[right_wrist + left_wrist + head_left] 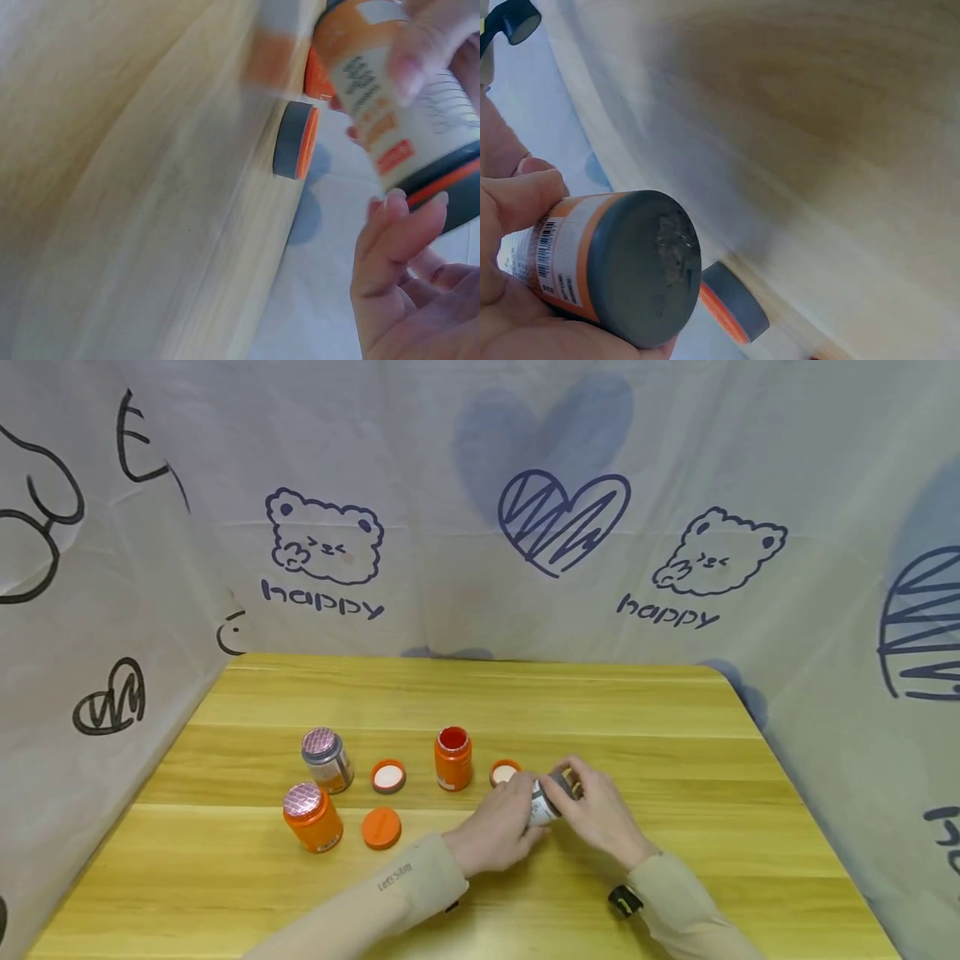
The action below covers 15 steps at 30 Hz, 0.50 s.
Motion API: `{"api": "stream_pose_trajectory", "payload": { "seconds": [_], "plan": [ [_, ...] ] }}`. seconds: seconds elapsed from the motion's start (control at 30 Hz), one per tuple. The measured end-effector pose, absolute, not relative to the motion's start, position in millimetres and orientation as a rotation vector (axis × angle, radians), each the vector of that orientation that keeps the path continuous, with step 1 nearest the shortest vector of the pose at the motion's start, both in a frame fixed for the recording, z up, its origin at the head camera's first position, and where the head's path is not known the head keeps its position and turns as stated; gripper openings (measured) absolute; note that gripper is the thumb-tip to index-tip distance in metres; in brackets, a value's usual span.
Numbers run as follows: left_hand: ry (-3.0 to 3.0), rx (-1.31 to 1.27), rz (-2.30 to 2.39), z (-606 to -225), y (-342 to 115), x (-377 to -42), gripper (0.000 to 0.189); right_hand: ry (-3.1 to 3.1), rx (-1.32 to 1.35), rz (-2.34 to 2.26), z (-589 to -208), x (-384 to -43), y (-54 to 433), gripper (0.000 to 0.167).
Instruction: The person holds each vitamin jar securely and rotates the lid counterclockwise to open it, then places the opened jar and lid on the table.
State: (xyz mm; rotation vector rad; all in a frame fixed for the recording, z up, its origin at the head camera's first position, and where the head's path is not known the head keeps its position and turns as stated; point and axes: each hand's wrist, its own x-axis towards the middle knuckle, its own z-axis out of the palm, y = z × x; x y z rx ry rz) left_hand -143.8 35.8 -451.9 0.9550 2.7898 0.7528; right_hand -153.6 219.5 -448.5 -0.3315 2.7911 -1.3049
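A grey supplement jar (pixel 542 807) with a white and orange label is tipped on its side between my two hands, raised off the table. My left hand (pixel 498 828) wraps round its body; in the left wrist view the jar's scuffed dark base (pixel 645 262) faces the camera. With thumb and fingers, my right hand (pixel 602 817) grips the other end, where the right wrist view shows a dark cap (pixel 461 199) with an orange band. Beside my left fingers lies an upturned lid (pixel 506 771) with a white liner, partly hidden in the head view.
An orange jar (pixel 453 762) stands uncapped behind the left hand, its inside red. Farther left stand a grey jar (pixel 330 764) and an orange jar (pixel 313 821), both topped with foil seals. Near them lie an upturned lid (pixel 388 776) and an orange lid (pixel 382 828). Drawn-on cloth (pixel 450 552) surrounds the table.
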Motion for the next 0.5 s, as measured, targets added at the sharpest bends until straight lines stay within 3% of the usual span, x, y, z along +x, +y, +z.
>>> {"api": "stream_pose_trajectory", "payload": {
  "seconds": [0.5],
  "plan": [
    [2.659, 0.942, 0.756, -456.0, 32.5, -151.8, 0.058, 2.639, -0.299, -1.318, -453.1, -150.2, 223.4, 0.035]
  ]
}}
